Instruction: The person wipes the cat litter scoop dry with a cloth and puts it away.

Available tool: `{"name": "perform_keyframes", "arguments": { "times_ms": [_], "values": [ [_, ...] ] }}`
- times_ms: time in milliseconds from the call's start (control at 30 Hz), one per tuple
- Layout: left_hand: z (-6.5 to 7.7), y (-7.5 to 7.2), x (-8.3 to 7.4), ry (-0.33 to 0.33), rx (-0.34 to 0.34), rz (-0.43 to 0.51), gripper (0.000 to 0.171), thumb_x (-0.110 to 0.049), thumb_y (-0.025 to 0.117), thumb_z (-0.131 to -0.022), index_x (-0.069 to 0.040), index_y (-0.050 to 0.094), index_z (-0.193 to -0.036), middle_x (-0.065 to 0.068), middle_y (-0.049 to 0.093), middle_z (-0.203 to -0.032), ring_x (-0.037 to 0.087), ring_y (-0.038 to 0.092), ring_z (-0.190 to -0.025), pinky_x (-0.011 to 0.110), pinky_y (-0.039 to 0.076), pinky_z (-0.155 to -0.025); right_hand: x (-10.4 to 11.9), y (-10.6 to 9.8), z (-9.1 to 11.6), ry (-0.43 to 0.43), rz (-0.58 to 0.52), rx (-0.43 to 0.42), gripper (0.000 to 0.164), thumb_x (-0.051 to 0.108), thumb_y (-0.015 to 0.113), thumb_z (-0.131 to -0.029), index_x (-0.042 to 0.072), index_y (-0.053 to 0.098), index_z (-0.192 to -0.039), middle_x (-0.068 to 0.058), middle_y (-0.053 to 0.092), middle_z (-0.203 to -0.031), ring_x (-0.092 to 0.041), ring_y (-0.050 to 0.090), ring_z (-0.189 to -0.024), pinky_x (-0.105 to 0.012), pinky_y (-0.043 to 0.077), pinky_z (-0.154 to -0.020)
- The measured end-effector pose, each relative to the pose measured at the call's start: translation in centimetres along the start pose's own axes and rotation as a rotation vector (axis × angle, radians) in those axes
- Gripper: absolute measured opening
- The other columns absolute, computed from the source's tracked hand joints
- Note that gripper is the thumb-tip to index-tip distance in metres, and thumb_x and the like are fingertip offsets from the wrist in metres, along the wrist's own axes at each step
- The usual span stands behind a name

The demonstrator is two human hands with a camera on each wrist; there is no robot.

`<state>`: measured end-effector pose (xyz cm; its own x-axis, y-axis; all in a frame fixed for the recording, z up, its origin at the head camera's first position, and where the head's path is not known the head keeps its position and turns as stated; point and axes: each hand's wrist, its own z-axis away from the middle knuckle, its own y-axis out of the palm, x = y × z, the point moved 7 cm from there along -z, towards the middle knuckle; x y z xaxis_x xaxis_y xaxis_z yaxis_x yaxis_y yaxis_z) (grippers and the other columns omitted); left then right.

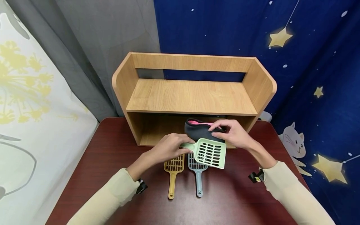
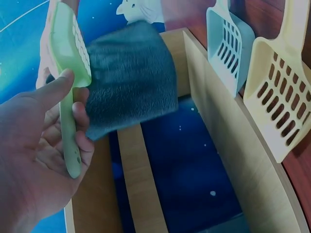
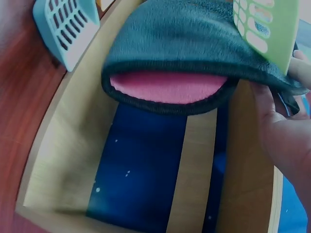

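With its thumb and curled fingers, my left hand (image 1: pixel 172 146) grips the handle of a light green slotted litter scoop (image 1: pixel 202 144). In the left wrist view the scoop (image 2: pixel 68 43) is seen from its side, handle in the palm. My right hand (image 1: pixel 233 133) pinches one corner of a dark grey fabric pouch (image 1: pixel 195 132) between thumb and fingers. Its mouth hangs open in the right wrist view, showing a pink lining (image 3: pixel 165 87). The scoop's head overlaps the pouch's lower part in the head view. Close in front lie a yellow scoop (image 1: pixel 172 184) and a blue scoop (image 1: pixel 198 184).
Behind the hands stands a two-level wooden shelf (image 1: pixel 191 97) on a dark red table (image 1: pixel 118 187). The pouch is held before its lower compartment. Grey and blue star-patterned curtains (image 1: pixel 213 28) hang behind, and a white patterned cloth (image 1: pixel 33 150) hangs at the left.
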<state>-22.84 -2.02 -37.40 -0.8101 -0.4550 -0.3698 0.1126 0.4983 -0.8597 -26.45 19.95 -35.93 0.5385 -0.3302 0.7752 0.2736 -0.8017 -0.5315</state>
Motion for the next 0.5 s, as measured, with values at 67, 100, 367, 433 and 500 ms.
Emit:
{"name": "perform_keyframes", "arguments": {
  "times_ms": [67, 100, 367, 433, 500],
  "values": [
    [-0.1, 0.1, 0.1, -0.008, -0.004, -0.007, 0.026, -0.023, 0.085, -0.092, -0.012, 0.080, -0.115, -0.003, 0.077, -0.103, 0.006, 0.063, -0.079, 0.023, 0.051, -0.069, 0.3, 0.4, -0.6, -0.033, 0.000, 0.020, 0.020, -0.001, 0.078, -0.093, 0.012, 0.080, -0.108, -0.003, 0.076, -0.106, -0.013, 0.064, -0.099, -0.023, 0.050, -0.085],
    [-0.1, 0.1, 0.1, -0.015, -0.008, -0.011, 0.026, -0.023, 0.085, -0.092, -0.012, 0.081, -0.114, -0.003, 0.077, -0.101, 0.006, 0.063, -0.079, 0.023, 0.051, -0.069, 0.4, 0.6, -0.9, -0.048, 0.000, 0.027, 0.021, -0.002, 0.078, -0.093, 0.012, 0.080, -0.108, -0.002, 0.077, -0.107, -0.013, 0.065, -0.101, -0.023, 0.050, -0.087],
    [0.7, -0.4, 1.1, -0.057, -0.056, -0.021, 0.025, -0.021, 0.088, -0.088, -0.011, 0.082, -0.110, -0.002, 0.078, -0.100, 0.008, 0.067, -0.082, 0.025, 0.053, -0.070, 0.2, 0.3, -1.1, -0.091, 0.020, 0.106, 0.025, -0.005, 0.077, -0.093, 0.014, 0.080, -0.108, -0.002, 0.078, -0.106, -0.014, 0.067, -0.101, -0.022, 0.051, -0.090],
    [1.0, -0.6, 1.4, -0.059, -0.071, -0.017, 0.025, -0.021, 0.088, -0.087, -0.011, 0.082, -0.109, -0.002, 0.078, -0.098, 0.007, 0.066, -0.080, 0.026, 0.053, -0.070, 0.0, -0.2, -0.8, -0.076, 0.028, 0.111, 0.025, -0.005, 0.077, -0.093, 0.014, 0.080, -0.109, -0.002, 0.078, -0.106, -0.013, 0.067, -0.103, -0.022, 0.050, -0.092],
    [1.3, -0.9, 1.7, -0.065, -0.083, -0.015, 0.025, -0.021, 0.088, -0.087, -0.010, 0.082, -0.108, -0.002, 0.078, -0.097, 0.007, 0.065, -0.078, 0.026, 0.053, -0.069, -0.1, -0.7, -0.6, -0.060, 0.043, 0.104, 0.025, -0.005, 0.077, -0.093, 0.014, 0.080, -0.109, -0.002, 0.078, -0.108, -0.011, 0.067, -0.106, -0.021, 0.049, -0.095]
  ]
}}
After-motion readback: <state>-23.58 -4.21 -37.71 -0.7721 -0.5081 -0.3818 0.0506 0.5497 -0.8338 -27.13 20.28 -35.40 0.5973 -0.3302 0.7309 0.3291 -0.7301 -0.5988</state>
